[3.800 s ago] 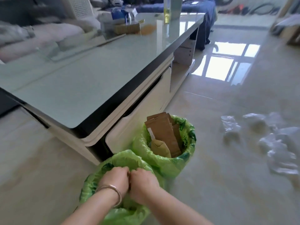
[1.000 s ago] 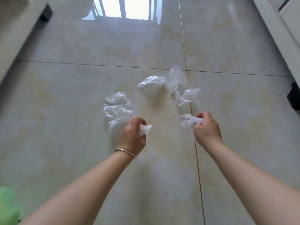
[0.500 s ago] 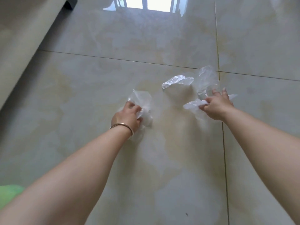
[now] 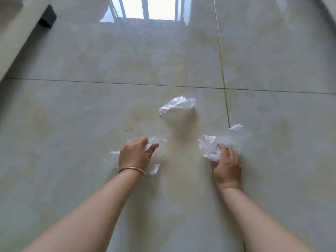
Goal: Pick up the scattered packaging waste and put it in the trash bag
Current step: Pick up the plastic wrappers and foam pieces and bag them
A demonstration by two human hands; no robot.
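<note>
Your left hand (image 4: 135, 155) has a clear wrap (image 4: 154, 167) bunched under the palm, fingers curled round it, with bits of film sticking out past the fingertips and down by the wrist. There's a bangle (image 4: 131, 169) on that wrist. Your right hand (image 4: 227, 165) grips a bigger wad (image 4: 213, 149) of the same clear plastic, fingers curled into it, and the film spills out to the right beyond the knuckles. Both hands are low over the floor (image 4: 72, 124), well apart from each other. Between them and further out, one loose piece (image 4: 176, 104) lies on the tile, touching neither hand. A pale furniture edge (image 4: 16, 33) runs along the top left, and a window reflection (image 4: 147, 8) shines at the top.
</note>
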